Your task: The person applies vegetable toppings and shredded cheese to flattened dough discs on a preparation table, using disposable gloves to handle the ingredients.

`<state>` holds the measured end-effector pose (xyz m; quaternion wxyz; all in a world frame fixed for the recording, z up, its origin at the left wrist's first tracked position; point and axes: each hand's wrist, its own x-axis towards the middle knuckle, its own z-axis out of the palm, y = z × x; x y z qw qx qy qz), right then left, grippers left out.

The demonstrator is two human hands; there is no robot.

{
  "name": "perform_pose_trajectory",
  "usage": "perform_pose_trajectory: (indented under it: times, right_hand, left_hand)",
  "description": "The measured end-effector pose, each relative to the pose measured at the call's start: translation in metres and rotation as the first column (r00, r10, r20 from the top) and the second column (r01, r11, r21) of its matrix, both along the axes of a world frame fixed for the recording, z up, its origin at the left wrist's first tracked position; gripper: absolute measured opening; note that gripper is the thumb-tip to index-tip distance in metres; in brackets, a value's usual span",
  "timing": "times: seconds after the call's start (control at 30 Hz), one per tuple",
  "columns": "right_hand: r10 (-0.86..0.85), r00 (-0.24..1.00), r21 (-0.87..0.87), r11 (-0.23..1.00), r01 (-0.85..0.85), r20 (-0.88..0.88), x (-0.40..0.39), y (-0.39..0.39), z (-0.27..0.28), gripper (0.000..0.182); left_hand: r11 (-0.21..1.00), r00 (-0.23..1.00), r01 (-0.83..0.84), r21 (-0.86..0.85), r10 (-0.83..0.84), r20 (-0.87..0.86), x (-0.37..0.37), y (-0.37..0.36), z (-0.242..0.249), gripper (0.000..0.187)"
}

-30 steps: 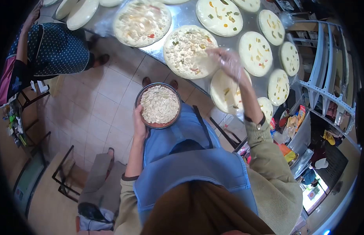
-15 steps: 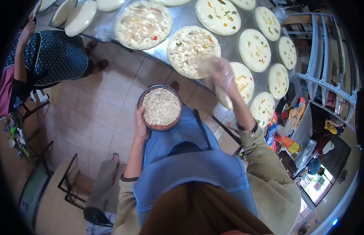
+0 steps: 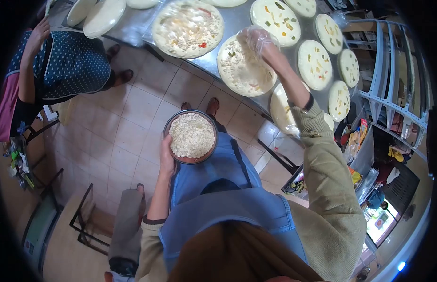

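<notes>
My left hand is closed on the side of a dark round bowl, thumb over the rim, in front of my apron. Crumbled white topping, which looks like cheese, fills the bowl. My right hand, in a clear plastic glove, is curled over the far edge of a round dough base. White crumbs streak in a blur below the hand, across the base. To its left lies another dough base with white crumbs and red bits. Right of my forearm are bases with only vegetable pieces, such as this dough round.
The dough rounds lie on a metal table. At the left stands a person in a dotted apron; another person's grey trouser leg shows lower left. A blue-grey metal rack is at the right, above a cluttered table.
My right hand has moved up and left, from the near right edge of the dough base to its far edge. The bowl stays in my left hand, slightly lower in view.
</notes>
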<state>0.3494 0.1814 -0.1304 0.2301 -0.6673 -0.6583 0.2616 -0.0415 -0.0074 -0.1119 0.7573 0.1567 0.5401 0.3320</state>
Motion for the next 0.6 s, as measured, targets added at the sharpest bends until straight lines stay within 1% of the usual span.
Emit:
perform_pose_trajectory:
  times: [0.07,0.1,0.17,0.2,0.3,0.33,0.37,0.4,0.43,0.5,0.53,0.6]
  right_hand:
    - [-0.096,0.995,-0.037,0.995,0.096,-0.004,-0.005,-0.007,-0.005,0.019]
    - [-0.011,0.988,-0.073,0.997,-0.001,-0.155,0.012,-0.003,-0.024,0.019]
    - [0.066,0.987,0.004,0.998,-0.066,-0.148,-0.008,-0.009,0.006,0.019]
    - [0.105,0.984,0.043,0.994,-0.099,-0.142,-0.022,-0.014,0.032,0.020]
    - [0.069,0.931,-0.246,0.955,-0.165,-0.358,-0.078,-0.047,0.116,0.021]
    - [0.127,0.938,-0.303,0.925,-0.229,-0.322,-0.095,-0.061,0.135,0.022]
    - [0.113,0.941,-0.356,0.906,-0.229,-0.319,-0.118,-0.080,0.162,0.022]
    - [0.283,0.925,-0.231,0.911,-0.342,-0.255,-0.129,-0.093,0.153,0.020]
    - [0.343,0.913,-0.169,0.909,-0.381,-0.220,-0.141,-0.106,0.143,0.021]
    - [0.287,0.933,-0.186,0.926,-0.329,-0.218,-0.161,-0.119,0.113,0.036]
    - [0.310,0.951,-0.228,0.925,-0.304,-0.007,-0.173,-0.124,0.120,0.042]
    - [0.330,0.927,-0.154,0.940,-0.305,0.181,-0.188,-0.132,0.131,0.048]
  left_hand:
    - [0.998,1.000,-0.011,0.065,0.011,0.005,-0.006,-0.002,-0.016,0.052]
    - [0.995,1.000,-0.016,0.100,0.016,0.004,-0.010,0.000,-0.022,0.051]
    - [0.989,1.000,0.008,0.145,-0.007,-0.008,-0.011,0.008,-0.022,0.051]
    - [0.986,1.000,0.020,0.168,-0.018,-0.013,-0.009,0.011,-0.020,0.050]
    - [0.980,0.998,0.057,0.188,-0.050,-0.041,0.004,0.033,0.011,0.044]
    - [0.971,0.996,0.078,0.227,-0.066,-0.060,0.009,0.039,0.018,0.044]
    - [0.959,0.994,0.100,0.266,-0.082,-0.077,0.013,0.045,0.024,0.045]
    - [0.944,0.991,0.123,0.307,-0.099,-0.093,0.018,0.050,0.029,0.045]
    - [0.930,0.992,0.123,0.346,-0.106,-0.066,0.023,0.055,0.035,0.045]
    - [0.896,0.984,0.179,0.407,-0.161,-0.077,0.032,0.062,0.041,0.044]
    - [0.875,0.978,0.206,0.438,-0.189,-0.084,0.036,0.065,0.043,0.044]
    - [0.856,0.978,0.210,0.472,-0.187,-0.096,0.046,0.067,0.044,0.042]
